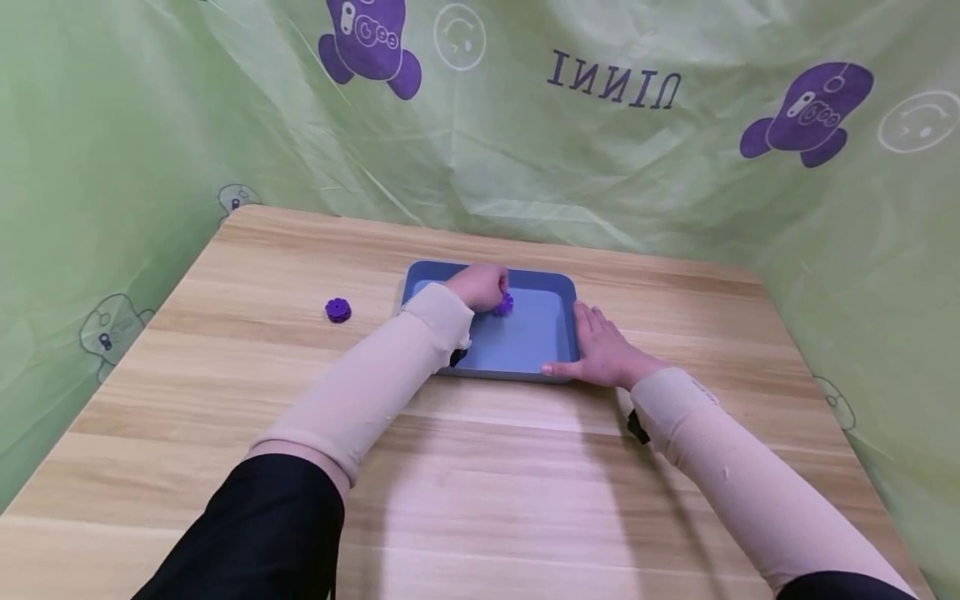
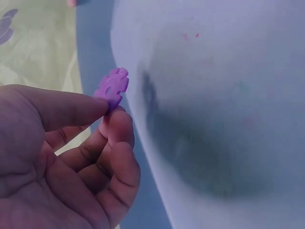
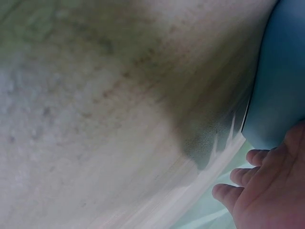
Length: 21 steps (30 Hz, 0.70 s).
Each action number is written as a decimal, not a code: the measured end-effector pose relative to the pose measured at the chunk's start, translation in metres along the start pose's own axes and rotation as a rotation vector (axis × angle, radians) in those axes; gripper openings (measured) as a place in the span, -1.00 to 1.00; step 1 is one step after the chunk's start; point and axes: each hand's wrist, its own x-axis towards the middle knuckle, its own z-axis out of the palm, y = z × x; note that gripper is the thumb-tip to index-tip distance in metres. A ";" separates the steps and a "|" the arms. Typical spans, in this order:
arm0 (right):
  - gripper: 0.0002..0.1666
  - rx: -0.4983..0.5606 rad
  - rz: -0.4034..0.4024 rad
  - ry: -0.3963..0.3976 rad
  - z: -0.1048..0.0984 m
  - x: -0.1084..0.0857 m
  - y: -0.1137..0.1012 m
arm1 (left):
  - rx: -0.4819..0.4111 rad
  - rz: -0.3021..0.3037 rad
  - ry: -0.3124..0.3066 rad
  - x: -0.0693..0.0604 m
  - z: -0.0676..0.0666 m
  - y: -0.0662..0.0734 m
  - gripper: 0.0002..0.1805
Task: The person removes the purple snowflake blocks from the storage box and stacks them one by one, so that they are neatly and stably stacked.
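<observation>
My left hand (image 1: pixel 477 288) hovers over the blue tray (image 1: pixel 528 337) and pinches a small purple notched disc (image 1: pixel 506 304) between thumb and index finger. In the left wrist view, the disc (image 2: pixel 116 87) stands on edge at the fingertips, clear of the pale tray floor, where a shadow falls. My right hand (image 1: pixel 609 354) rests against the tray's right side with its fingers extended, the thumb along the near right corner. The right wrist view has the hand (image 3: pixel 276 186) beside the tray's outer wall (image 3: pixel 281 71). Left of the tray, a purple notched piece (image 1: pixel 338 310) lies on the table; it looks like a stack.
The wood-grain table (image 1: pixel 480 500) carries the tray near its far side. A green curtain (image 1: pixel 525 167) with purple cartoon prints hangs behind and along both sides. Black wrist devices show under the left sleeve (image 1: pixel 367 383) and right sleeve (image 1: pixel 720 450).
</observation>
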 end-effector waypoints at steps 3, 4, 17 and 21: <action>0.56 0.002 0.002 0.002 0.001 0.000 0.002 | -0.030 0.007 0.011 -0.007 -0.007 -0.003 -0.91; 0.56 0.002 0.002 0.003 0.001 0.000 0.002 | -0.037 0.010 0.016 -0.010 -0.009 -0.005 -0.91; 0.54 -0.007 -0.024 0.007 0.003 0.001 0.002 | -0.050 0.036 0.109 -0.048 -0.033 -0.043 -0.87; 0.54 -0.009 -0.025 0.009 0.002 0.000 0.002 | -0.092 0.039 0.144 -0.057 -0.040 -0.054 -0.88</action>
